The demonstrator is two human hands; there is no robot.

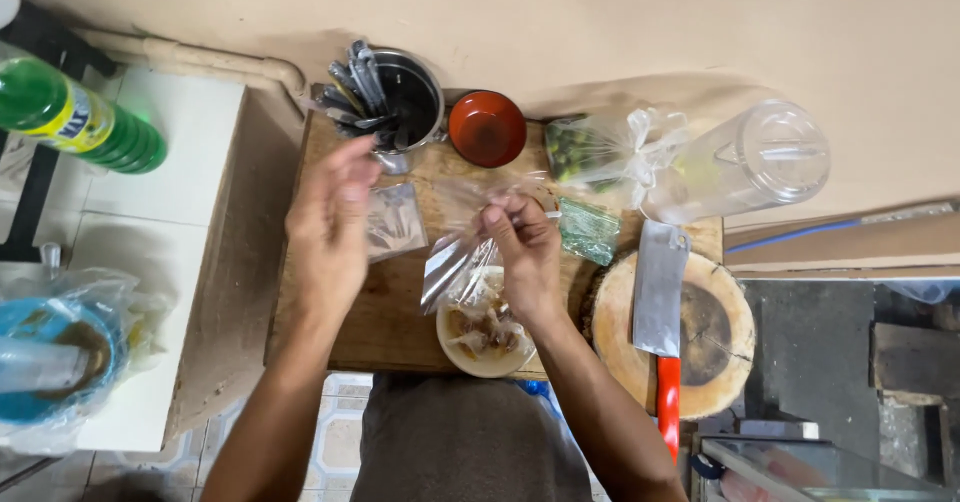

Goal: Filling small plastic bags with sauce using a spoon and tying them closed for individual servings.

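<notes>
Right-hand grip (522,247) pinches the clear plastic bag (462,262) above the food-filled bowl (487,347) at the tabletop's (395,312) near edge; left hand (330,224) hovers open, bag apparently unfilled.

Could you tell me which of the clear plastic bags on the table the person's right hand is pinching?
The right hand pinches the clear bag over the food bowl; the small flat bag and the knotted bag of greens lie untouched.
</notes>
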